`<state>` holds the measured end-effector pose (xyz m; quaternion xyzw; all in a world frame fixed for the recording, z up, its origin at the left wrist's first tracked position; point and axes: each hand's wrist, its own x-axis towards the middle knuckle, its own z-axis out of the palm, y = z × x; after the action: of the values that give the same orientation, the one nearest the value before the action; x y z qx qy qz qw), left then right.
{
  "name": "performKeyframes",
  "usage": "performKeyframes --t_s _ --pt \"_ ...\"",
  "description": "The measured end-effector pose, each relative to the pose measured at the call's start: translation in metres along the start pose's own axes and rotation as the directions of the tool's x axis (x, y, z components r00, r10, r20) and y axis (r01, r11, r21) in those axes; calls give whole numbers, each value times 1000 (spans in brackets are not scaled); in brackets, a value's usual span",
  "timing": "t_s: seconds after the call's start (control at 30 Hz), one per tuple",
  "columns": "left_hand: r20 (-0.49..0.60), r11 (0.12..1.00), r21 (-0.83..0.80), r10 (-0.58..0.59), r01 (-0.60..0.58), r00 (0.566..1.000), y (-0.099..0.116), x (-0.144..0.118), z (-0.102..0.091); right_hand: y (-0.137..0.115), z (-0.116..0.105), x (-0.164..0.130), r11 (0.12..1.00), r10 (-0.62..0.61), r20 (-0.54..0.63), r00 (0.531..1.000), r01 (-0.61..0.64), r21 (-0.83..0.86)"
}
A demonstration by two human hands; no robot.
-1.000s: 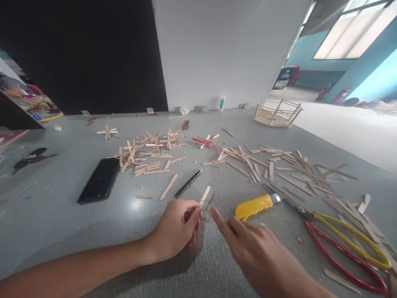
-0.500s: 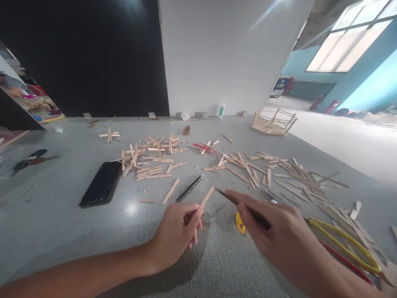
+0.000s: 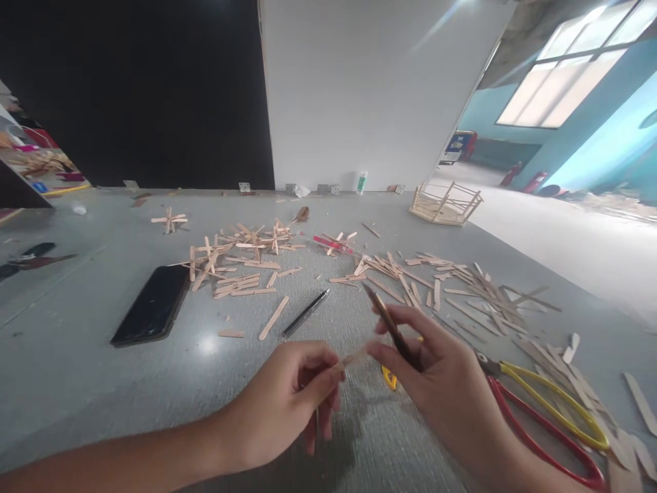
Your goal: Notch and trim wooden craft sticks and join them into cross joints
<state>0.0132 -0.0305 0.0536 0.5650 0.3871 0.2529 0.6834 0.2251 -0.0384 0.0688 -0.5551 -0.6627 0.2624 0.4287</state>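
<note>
My left hand (image 3: 292, 397) is closed, pinching a short wooden craft stick (image 3: 354, 357) between thumb and fingers. The stick's far end is blurred and meets the right thumb. In my right hand (image 3: 436, 376) is a slim dark brown pointed tool (image 3: 393, 327), its tip angled up and left; its exact kind does not show. A black pen (image 3: 306, 313) and a loose craft stick (image 3: 274, 318) lie on the table just beyond the left hand. Partly hidden behind the right hand is a yellow object (image 3: 389, 378).
Scissors with red and yellow handles (image 3: 554, 404) lie at the right beside scattered craft sticks (image 3: 482, 301). A phone (image 3: 152, 305) rests at left. Stick piles (image 3: 251, 253), a glue-like tube (image 3: 362, 182) and a stick-built frame (image 3: 445, 205) stand farther back.
The craft stick has turned from pointing up and away to lying lower, toward the right hand. My right thumb has come to its end, and the pointed tool has tilted more upright.
</note>
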Motion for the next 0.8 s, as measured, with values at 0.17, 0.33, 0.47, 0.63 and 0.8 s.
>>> performKeyframes --t_s 0.17,0.33,0.47,0.63,0.8 --pt "-102 999 30 44 -42 994 -25 11 -3 35 11 -29 873 -407 -62 911 368 -320" --pt "-141 997 71 48 -38 989 -33 9 -3 53 3 -40 668 -572 396 718 688 -283" --pt "-143 993 112 39 -23 989 -31 5 -4 63 -2 -38 649 -503 475 722 678 -345" --pt "-138 991 129 39 -21 990 -31 5 -4 72 0 -42 653 -438 492 752 643 -401" --pt "-129 989 146 28 -9 991 -29 5 -4 74 -1 -44 663 -424 504 753 637 -394"
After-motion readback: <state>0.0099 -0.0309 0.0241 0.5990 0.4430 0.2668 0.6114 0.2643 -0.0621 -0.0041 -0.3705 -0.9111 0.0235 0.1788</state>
